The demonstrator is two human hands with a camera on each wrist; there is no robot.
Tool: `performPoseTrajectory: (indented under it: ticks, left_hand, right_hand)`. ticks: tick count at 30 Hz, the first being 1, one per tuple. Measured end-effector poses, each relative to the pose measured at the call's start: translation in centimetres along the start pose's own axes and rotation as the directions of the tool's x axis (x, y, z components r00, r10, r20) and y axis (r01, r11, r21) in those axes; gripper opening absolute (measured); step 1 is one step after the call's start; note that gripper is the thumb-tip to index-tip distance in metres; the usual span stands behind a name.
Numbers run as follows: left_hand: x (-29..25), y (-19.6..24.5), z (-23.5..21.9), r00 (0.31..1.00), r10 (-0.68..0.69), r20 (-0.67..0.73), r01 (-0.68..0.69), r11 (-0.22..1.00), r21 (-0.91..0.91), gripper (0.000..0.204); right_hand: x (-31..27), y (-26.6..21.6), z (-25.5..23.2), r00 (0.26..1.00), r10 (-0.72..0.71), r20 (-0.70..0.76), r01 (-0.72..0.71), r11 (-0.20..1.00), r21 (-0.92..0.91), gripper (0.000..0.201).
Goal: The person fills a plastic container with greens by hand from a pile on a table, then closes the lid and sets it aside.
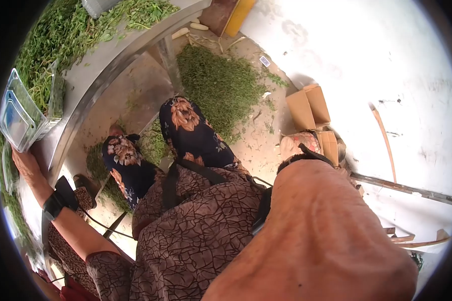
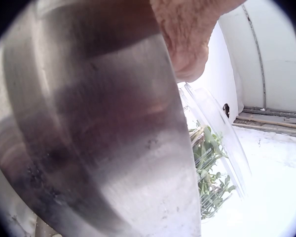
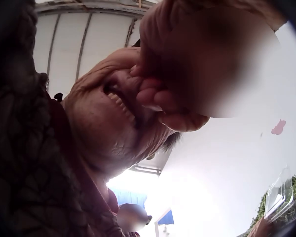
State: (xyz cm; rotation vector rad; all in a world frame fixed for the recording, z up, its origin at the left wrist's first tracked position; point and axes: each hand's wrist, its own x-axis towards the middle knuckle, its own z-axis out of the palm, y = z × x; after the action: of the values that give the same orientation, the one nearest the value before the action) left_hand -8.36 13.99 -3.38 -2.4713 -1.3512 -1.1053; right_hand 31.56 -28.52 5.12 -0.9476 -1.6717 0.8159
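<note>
At the left of the head view, my left hand (image 1: 27, 168) holds the near end of a clear plastic clamshell box (image 1: 20, 113), its lid tilted up, at the rim of a metal table (image 1: 88, 88). In the left wrist view, that hand (image 2: 185, 42) meets the box's edge (image 2: 229, 143), and leafy green stems (image 2: 209, 177) show inside; the metal table edge (image 2: 113, 113) hides much of this. My right hand (image 1: 311, 241) is raised close to the head camera. The right wrist view shows this hand (image 3: 175, 101) at the person's face, fingers curled, with nothing visible in them.
Loose greens (image 1: 80, 37) cover the table, with a grey cylindrical object (image 1: 98, 6) at its far side. A heap of greens (image 1: 216, 85) lies on the floor beyond the knees. Cardboard boxes (image 1: 306, 108) stand by the white wall at right. Another person (image 3: 133, 217) appears in the background.
</note>
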Motion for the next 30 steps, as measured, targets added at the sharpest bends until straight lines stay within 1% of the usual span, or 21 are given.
performPoseTrajectory:
  ticks: [1,3,4,6,9,12,13,14,16,17,19,20,21,22,23,24,25,26,27,28,30]
  left_hand:
    - [0.0,0.4,-0.1,1.000,-0.002,-0.001,0.002,1.000,0.002,0.038]
    - [-0.1,1.3,-0.5,0.999,-0.036,0.021,0.038,0.994,-0.099,0.037]
    - [0.0,0.9,-0.4,0.999,-0.040,0.016,0.041,0.994,-0.098,0.037]
    - [-0.1,0.1,-0.2,0.997,0.074,0.014,-0.073,0.996,-0.056,0.037]
    - [-0.3,0.5,-0.1,1.000,0.031,0.001,-0.031,0.993,-0.113,0.037]
    - [-0.3,0.9,-0.5,0.998,0.062,0.012,-0.061,0.998,-0.035,0.037]
    - [-0.2,0.5,-0.4,0.984,0.179,-0.008,-0.178,0.981,0.080,0.037]
    - [-0.2,0.2,-0.3,0.985,0.175,-0.002,-0.174,0.980,0.091,0.037]
    - [-0.3,0.8,-0.4,0.984,0.179,0.006,-0.180,0.983,0.025,0.036]
    - [-0.5,2.1,-0.6,0.994,0.108,-0.006,-0.109,0.994,-0.030,0.035]
    - [-0.6,1.7,-0.5,0.993,0.115,0.000,-0.115,0.993,-0.001,0.036]
    - [-0.6,1.6,-0.5,0.992,0.129,0.002,-0.129,0.992,0.017,0.036]
    - [-0.7,5.6,-1.1,0.993,-0.118,0.001,0.116,0.978,-0.172,0.036]
    - [-0.7,5.3,-0.9,0.993,-0.122,-0.001,0.120,0.978,-0.169,0.036]
    - [-0.7,4.6,-0.7,0.997,-0.081,-0.009,0.079,0.988,-0.132,0.037]
    - [-0.7,3.9,-0.6,0.999,-0.039,-0.014,0.037,0.995,-0.091,0.038]
    - [-0.7,3.7,-0.6,0.998,0.062,-0.025,-0.063,0.997,-0.046,0.039]
    - [-0.8,3.6,-0.5,0.998,0.061,-0.024,-0.062,0.997,-0.040,0.039]
    - [-0.9,4.9,-0.7,1.000,-0.007,-0.021,0.005,0.995,-0.104,0.038]
    - [-0.8,5.5,-0.8,0.997,-0.076,-0.015,0.072,0.983,-0.168,0.037]
    - [-0.7,4.6,-0.6,0.997,-0.080,-0.016,0.076,0.982,-0.171,0.036]
  right_hand:
    - [-0.1,0.1,0.0,1.000,0.003,-0.014,-0.003,1.000,-0.001,0.020]
    - [-0.3,0.2,0.0,0.999,0.008,-0.040,-0.008,1.000,-0.006,0.019]
    - [-0.4,0.3,0.0,0.999,0.008,-0.052,-0.008,1.000,-0.009,0.019]
    - [-0.4,0.5,-0.2,0.997,0.007,-0.073,-0.008,1.000,-0.017,0.018]
    - [-0.8,0.9,-0.3,0.994,0.010,-0.113,-0.013,1.000,-0.026,0.018]
    - [-1.2,2.0,0.4,0.989,0.013,-0.149,-0.013,1.000,0.002,0.017]
    - [-1.3,2.4,0.6,0.987,0.017,-0.161,-0.015,1.000,0.012,0.017]
    - [-1.3,2.7,0.8,0.985,0.020,-0.172,-0.016,1.000,0.023,0.016]
    - [-1.4,3.5,1.2,0.982,0.025,-0.189,-0.017,0.999,0.041,0.016]
    - [-1.2,3.9,1.2,0.980,0.029,-0.197,-0.020,0.999,0.048,0.016]
    - [-1.2,4.1,1.6,0.976,0.036,-0.214,-0.023,0.998,0.062,0.015]
    - [-2.1,5.3,1.3,0.948,0.210,-0.239,-0.209,0.977,0.030,0.016]
    - [-3.5,6.9,0.9,0.886,0.376,-0.270,-0.391,0.921,0.000,0.018]
    - [-4.6,8.2,1.0,0.822,0.477,-0.311,-0.485,0.873,0.056,0.019]
    - [-5.6,9.6,1.1,0.746,0.570,-0.343,-0.569,0.814,0.116,0.020]
    - [-6.6,11.1,1.3,0.750,0.571,-0.336,-0.567,0.815,0.118,0.020]
    - [-7.7,12.5,1.4,0.711,0.595,-0.374,-0.601,0.791,0.116,0.021]
    - [-8.6,13.8,1.6,0.670,0.617,-0.413,-0.633,0.765,0.116,0.022]
    - [-9.2,14.7,1.9,0.628,0.647,-0.433,-0.642,0.745,0.180,0.023]
    - [-10.3,16.0,2.0,0.630,0.646,-0.430,-0.640,0.746,0.183,0.023]
    - [-12.6,18.7,1.9,0.525,0.750,-0.402,-0.781,0.613,0.123,0.036]
